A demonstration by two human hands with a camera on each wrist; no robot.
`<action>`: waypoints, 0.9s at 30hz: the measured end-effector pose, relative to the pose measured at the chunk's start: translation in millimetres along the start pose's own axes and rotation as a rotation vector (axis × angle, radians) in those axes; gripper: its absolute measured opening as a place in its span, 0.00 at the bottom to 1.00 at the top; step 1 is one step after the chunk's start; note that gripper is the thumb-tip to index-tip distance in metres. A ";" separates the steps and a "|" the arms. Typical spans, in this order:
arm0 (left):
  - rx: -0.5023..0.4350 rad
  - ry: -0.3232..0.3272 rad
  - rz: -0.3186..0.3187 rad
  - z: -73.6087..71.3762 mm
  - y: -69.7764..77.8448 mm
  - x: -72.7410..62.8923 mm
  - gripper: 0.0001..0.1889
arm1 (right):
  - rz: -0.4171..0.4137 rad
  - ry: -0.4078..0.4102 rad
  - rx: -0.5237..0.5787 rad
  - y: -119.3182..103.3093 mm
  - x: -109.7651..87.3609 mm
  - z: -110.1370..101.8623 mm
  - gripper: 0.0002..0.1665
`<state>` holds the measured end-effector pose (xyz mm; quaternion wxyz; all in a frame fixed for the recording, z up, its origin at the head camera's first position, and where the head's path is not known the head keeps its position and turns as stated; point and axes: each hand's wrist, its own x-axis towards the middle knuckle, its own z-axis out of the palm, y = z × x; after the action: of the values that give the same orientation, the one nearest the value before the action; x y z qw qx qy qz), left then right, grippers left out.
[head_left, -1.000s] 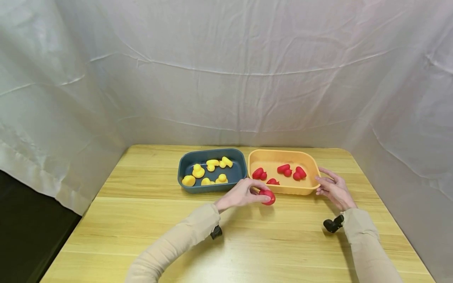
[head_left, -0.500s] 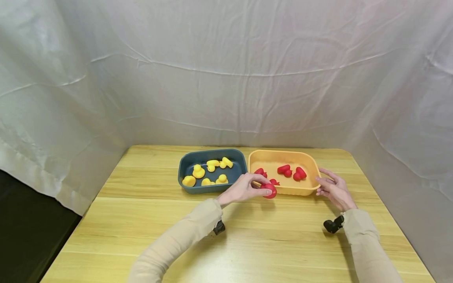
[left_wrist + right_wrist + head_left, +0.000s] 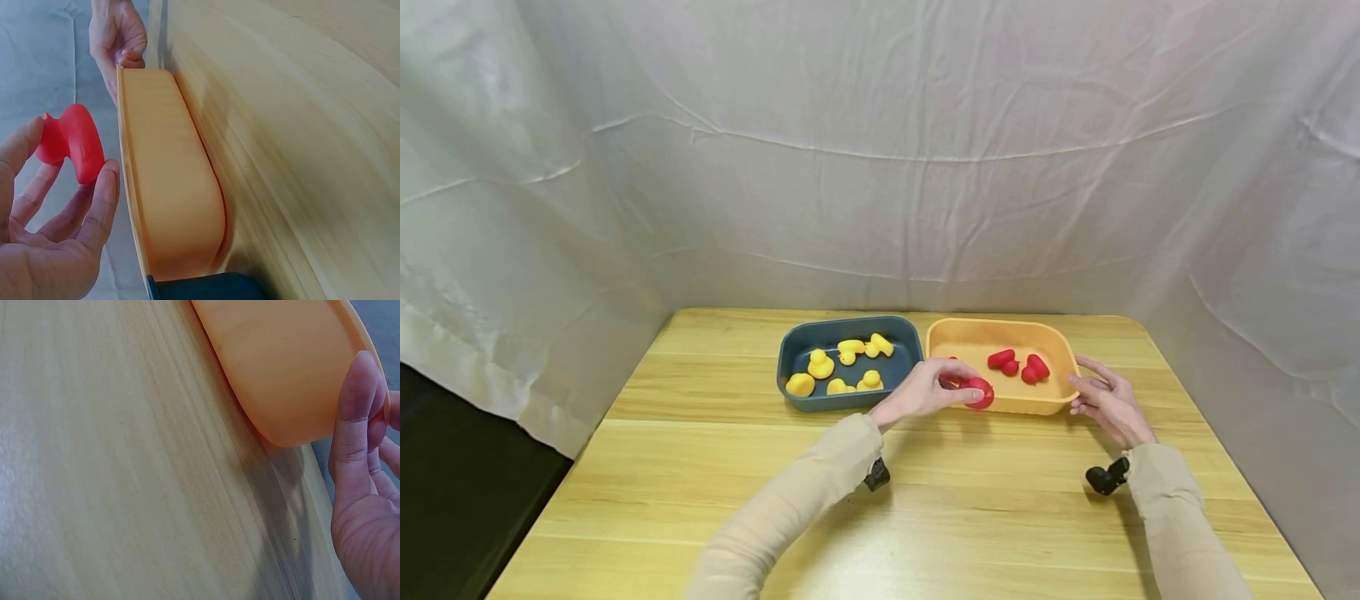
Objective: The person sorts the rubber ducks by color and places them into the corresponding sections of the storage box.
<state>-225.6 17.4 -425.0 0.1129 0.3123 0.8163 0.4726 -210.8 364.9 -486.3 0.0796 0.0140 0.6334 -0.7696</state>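
My left hand (image 3: 921,390) pinches a red rubber duck (image 3: 979,393) between thumb and fingertips, at the front rim of the orange bin (image 3: 1030,405). In the left wrist view the duck (image 3: 76,142) shows its round head and body, raised beside the bin's rim. My right hand (image 3: 1111,404) grips the right end of that bin, its thumb (image 3: 359,394) against the corner by the rim. Inside the bin lie several red ducks, two of them (image 3: 1035,368) plainly seen and others partly hidden behind my left hand.
A dark blue bin (image 3: 820,403) with several yellow ducks (image 3: 821,363) stands directly left of the orange one. Both sit near the back of a wooden table (image 3: 985,500), with a pale curtain (image 3: 880,208) behind. Small black devices (image 3: 1107,477) hang at the wrists.
My left hand has carried the red duck from in front of the orange bin up and slightly right, to its front rim. The right hand and both bins stay put.
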 end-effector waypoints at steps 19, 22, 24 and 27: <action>-0.112 0.050 0.036 11.8 -1.5 23.2 0.14 | 0.003 0.009 0.011 1.9 0.9 -1.1 0.27; -0.121 0.064 0.030 13.9 -2.1 26.9 0.14 | 0.006 0.011 0.008 2.1 1.2 -1.3 0.27; -0.120 0.074 0.021 15.0 -2.0 28.8 0.14 | 0.006 0.012 0.007 2.1 1.4 -1.2 0.27; -0.112 0.095 0.009 17.0 -2.4 31.6 0.14 | 0.008 0.012 0.004 1.9 1.5 -1.0 0.28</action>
<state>-243.1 48.0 -432.5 0.0891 0.2863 0.7915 0.5325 -212.1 365.4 -488.4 0.0786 0.0212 0.6322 -0.7705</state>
